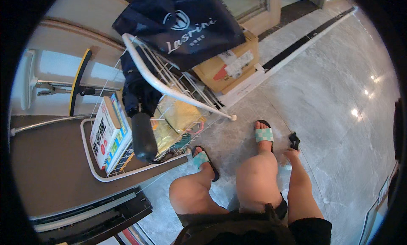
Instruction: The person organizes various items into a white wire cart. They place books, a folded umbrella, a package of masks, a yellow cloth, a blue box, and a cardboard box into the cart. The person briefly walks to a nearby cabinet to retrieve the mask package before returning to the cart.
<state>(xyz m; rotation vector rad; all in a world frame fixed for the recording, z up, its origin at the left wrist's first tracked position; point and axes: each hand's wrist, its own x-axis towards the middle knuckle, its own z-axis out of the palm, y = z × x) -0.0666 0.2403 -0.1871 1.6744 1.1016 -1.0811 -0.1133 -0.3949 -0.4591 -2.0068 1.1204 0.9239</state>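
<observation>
My right hand [291,153] reaches down beside my right foot, with a small black object [294,140] at its fingertips; what this object is, I cannot tell. My left hand is out of view. Left of my feet stands a white wire basket [92,164] on a brown surface. Inside it are several upright books [106,133], a folded dark umbrella [144,135] with a thick black handle, and yellow packages [178,113]. A dark bag [203,29] bearing white writing rests above a cardboard box [227,72] behind the basket.
The brown surface [47,162] extends at left, above an open-looking black frame with a metal rail [86,213]. A squeegee-like yellow and black strip [79,83] stands behind the basket. Glossy grey tiles [334,86] cover the floor, crossed by a black strip [295,48]. My feet wear green checked slides [264,134].
</observation>
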